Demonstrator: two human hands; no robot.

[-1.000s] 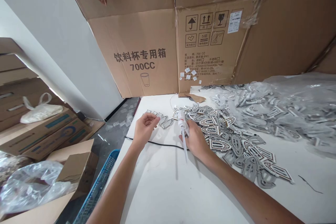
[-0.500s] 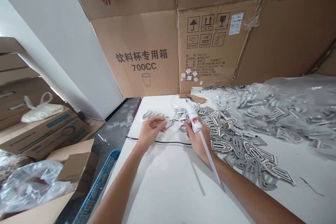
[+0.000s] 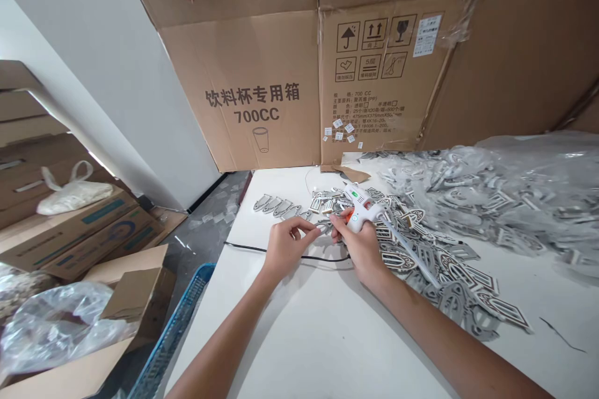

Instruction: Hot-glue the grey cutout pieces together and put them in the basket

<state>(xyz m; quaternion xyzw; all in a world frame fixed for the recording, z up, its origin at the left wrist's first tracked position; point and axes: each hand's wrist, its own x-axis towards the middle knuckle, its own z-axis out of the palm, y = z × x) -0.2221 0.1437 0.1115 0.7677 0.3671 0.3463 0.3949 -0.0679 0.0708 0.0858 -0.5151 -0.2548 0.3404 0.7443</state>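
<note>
My right hand point(image 3: 362, 243) is closed round a white hot glue gun point(image 3: 358, 213) with an orange trigger; its nozzle tilts up and away to the left, and a long translucent glue stick point(image 3: 412, 252) sticks out of its back. My left hand point(image 3: 290, 243) pinches the edge of a small grey arch-shaped frame piece point(image 3: 322, 225), partly hidden by the fingers, close to my right fingertips. Just beyond the left hand lies a row of grey frame pieces point(image 3: 276, 206). White-and-grey pieces with brown edges point(image 3: 322, 202) lie past both hands.
A heap of frame pieces point(image 3: 449, 274) spreads over the white table point(image 3: 290, 343) on the right, with plastic-bagged ones point(image 3: 505, 199) behind. A black cable point(image 3: 246, 247) crosses the table. Large cardboard boxes point(image 3: 262, 62) wall the back. A blue basket point(image 3: 173, 324) stands at the left edge.
My left hand has moved right, towards my right hand, and now pinches a grey frame piece. The glue gun has turned onto its side, its stick swinging right.
</note>
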